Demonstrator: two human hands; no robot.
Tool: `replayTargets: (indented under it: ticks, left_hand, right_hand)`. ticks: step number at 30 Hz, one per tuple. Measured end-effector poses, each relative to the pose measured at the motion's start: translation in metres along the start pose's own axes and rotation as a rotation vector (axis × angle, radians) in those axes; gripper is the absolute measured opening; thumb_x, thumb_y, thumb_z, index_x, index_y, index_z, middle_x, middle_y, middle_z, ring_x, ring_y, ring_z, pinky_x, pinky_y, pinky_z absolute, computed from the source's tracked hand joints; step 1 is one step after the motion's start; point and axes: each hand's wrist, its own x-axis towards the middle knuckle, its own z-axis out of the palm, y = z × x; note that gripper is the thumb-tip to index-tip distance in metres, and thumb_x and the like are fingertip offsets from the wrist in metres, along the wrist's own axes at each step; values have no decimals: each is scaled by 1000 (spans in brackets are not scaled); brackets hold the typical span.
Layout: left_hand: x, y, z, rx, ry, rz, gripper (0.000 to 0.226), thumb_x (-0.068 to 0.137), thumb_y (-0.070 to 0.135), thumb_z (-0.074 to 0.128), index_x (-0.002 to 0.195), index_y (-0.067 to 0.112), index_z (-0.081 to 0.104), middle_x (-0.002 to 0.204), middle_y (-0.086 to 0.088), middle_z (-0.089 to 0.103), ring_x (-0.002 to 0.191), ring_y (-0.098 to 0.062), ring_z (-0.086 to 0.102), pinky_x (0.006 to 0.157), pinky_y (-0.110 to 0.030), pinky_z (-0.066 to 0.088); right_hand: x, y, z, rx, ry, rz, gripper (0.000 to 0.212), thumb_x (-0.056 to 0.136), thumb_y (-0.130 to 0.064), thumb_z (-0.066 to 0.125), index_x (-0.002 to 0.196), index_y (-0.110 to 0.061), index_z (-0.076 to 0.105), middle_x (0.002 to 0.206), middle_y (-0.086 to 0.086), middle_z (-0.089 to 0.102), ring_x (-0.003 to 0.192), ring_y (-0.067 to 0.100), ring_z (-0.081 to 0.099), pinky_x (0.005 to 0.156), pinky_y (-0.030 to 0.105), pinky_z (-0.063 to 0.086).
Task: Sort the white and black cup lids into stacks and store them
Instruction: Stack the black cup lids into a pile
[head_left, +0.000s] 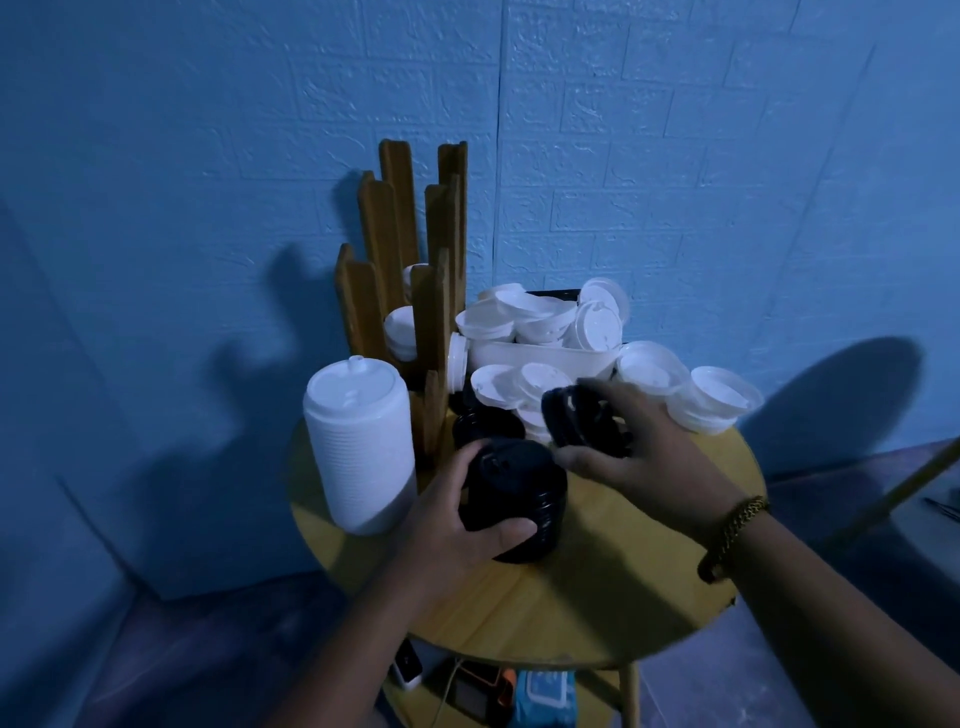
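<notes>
Black lid stack (519, 488) gripped by left hand (457, 525) on tabletop (597, 587); right hand (649, 452) pinches loose black lid (571, 421), blurred. Step: stacking blacks. Next, likely: align lid over stack, seat it.

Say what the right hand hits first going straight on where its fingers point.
Probably the loose white plastic lids heaped just beyond the black lids that the right hand holds; depth is unclear.

Both forearms reach over the table (597, 618); left hand (457, 519) grips a black stack (524, 483) at table centre, right hand (649, 457) holds a black lid (571, 421) tilted, toward the table's back
</notes>
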Motion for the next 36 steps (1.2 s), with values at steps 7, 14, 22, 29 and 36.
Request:
replayTargets:
  ticks: [7, 14, 22, 29, 36]
  left_hand:
    - [-1, 1, -1, 30, -4, -8, 77, 73, 61, 81, 123, 77, 26, 128, 39, 42, 120, 8, 44, 95, -26, 46]
    - [1, -3, -1, 20, -39, -19, 83, 72, 60, 83, 136, 61, 30, 129, 33, 47, 120, 7, 46, 91, -22, 47]
    - [-2, 1, -3, -20, -71, 1, 75, 71, 66, 81, 124, 78, 29, 132, 36, 49, 122, 10, 48, 96, -28, 52]
    - [-2, 2, -3, 29, -85, 26, 91, 68, 74, 73, 138, 75, 15, 139, 34, 43, 126, 2, 48, 102, -38, 52]
    - [-2, 0, 2, -5, -50, 26, 91, 66, 87, 68, 143, 67, 22, 144, 30, 46, 134, -3, 46, 111, -44, 44]
  right_hand:
    - [3, -16, 34, -193, -264, -136, 96, 68, -73, 72, 150, -39, 34, 139, -20, 36, 129, 2, 31, 106, 24, 33]
    - [10, -15, 30, -152, -415, -119, 86, 77, -58, 75, 150, -41, 32, 146, -25, 30, 133, -3, 29, 110, 23, 31]
    - [12, -2, 33, 195, -448, -44, 54, 87, -45, 69, 137, -43, 50, 130, -26, 54, 120, -6, 52, 95, 18, 48]
    - [-1, -14, 50, -11, -263, -79, 61, 90, -60, 58, 144, -38, 42, 138, -17, 46, 124, -1, 44, 105, 27, 40]
    - [11, 11, 26, -76, -18, 86, 68, 91, -59, 52, 148, -23, 40, 143, -3, 48, 124, 0, 50, 102, 26, 47]
